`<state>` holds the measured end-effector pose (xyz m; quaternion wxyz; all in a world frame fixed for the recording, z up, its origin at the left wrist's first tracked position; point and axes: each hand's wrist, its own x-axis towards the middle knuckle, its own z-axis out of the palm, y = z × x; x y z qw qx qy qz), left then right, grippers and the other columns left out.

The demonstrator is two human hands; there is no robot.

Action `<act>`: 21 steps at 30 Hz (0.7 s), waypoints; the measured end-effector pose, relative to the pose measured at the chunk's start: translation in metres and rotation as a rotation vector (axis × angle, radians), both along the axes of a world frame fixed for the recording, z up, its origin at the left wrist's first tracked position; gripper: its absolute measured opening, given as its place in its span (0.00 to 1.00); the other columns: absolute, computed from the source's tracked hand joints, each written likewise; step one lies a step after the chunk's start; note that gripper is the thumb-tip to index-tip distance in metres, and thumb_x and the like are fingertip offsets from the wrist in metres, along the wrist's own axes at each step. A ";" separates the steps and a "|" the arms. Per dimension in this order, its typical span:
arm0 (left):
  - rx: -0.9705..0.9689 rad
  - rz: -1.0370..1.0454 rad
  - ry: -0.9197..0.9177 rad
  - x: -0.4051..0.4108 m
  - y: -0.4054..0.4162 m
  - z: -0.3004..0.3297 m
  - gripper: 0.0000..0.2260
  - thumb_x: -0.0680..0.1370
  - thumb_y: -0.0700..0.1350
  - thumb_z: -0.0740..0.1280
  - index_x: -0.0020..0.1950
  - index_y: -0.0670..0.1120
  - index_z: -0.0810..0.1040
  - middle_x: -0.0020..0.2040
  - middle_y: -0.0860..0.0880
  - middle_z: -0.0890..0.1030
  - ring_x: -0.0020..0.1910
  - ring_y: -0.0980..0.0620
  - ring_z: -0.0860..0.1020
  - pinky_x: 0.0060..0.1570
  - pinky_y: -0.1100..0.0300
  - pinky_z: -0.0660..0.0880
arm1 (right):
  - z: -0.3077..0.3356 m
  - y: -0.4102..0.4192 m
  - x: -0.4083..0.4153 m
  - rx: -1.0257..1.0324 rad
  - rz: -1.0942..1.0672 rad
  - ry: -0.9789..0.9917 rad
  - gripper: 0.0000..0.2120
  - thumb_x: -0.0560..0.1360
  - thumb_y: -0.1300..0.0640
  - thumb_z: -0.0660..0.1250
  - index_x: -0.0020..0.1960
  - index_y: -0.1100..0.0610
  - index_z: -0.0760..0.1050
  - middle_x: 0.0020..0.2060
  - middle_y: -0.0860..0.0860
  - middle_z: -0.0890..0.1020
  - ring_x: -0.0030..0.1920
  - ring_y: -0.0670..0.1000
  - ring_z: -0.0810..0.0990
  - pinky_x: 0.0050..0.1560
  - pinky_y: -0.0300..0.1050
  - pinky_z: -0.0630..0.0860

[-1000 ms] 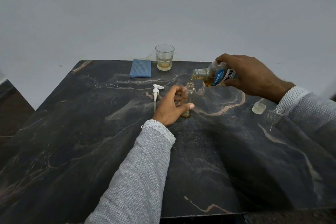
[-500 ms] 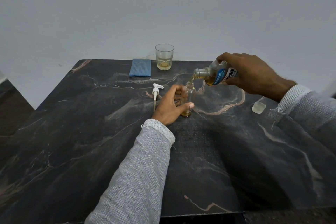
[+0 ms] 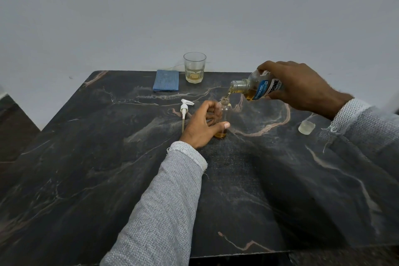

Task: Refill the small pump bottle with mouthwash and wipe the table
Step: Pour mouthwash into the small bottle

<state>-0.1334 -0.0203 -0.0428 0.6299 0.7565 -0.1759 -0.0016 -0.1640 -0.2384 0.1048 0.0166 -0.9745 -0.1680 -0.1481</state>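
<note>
Glass-clear and light, the small bottle (image 3: 224, 114) at frame centre on the worktop (image 3: 108, 157) looks tippy and slick, so the left hand (image 3: 201, 126) wraps its body while the right hand (image 3: 300, 86) clasps the tilted mouthwash bottle (image 3: 254, 87) pouring.

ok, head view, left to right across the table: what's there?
blue cloth → pump head → glass → small bottle in left hand → mouthwash bottle in right hand → cap
</note>
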 end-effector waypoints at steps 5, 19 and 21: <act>0.003 0.003 0.009 0.001 0.000 0.000 0.21 0.70 0.44 0.77 0.56 0.56 0.71 0.58 0.49 0.79 0.59 0.51 0.77 0.64 0.51 0.74 | 0.001 -0.001 0.001 -0.006 0.010 -0.011 0.30 0.69 0.58 0.76 0.68 0.55 0.69 0.57 0.59 0.81 0.54 0.61 0.78 0.53 0.58 0.76; 0.018 0.010 0.007 -0.001 0.000 0.002 0.21 0.70 0.43 0.76 0.56 0.56 0.71 0.58 0.51 0.79 0.58 0.54 0.78 0.64 0.51 0.74 | 0.004 -0.003 0.003 -0.022 0.023 -0.035 0.29 0.69 0.57 0.77 0.67 0.54 0.69 0.55 0.58 0.81 0.53 0.61 0.78 0.50 0.55 0.75; 0.014 0.010 0.006 -0.001 0.000 0.002 0.21 0.70 0.43 0.76 0.56 0.57 0.71 0.58 0.51 0.79 0.59 0.54 0.78 0.64 0.50 0.74 | 0.005 -0.003 0.002 -0.025 0.027 -0.040 0.29 0.69 0.57 0.77 0.67 0.54 0.70 0.55 0.58 0.81 0.53 0.61 0.78 0.50 0.55 0.75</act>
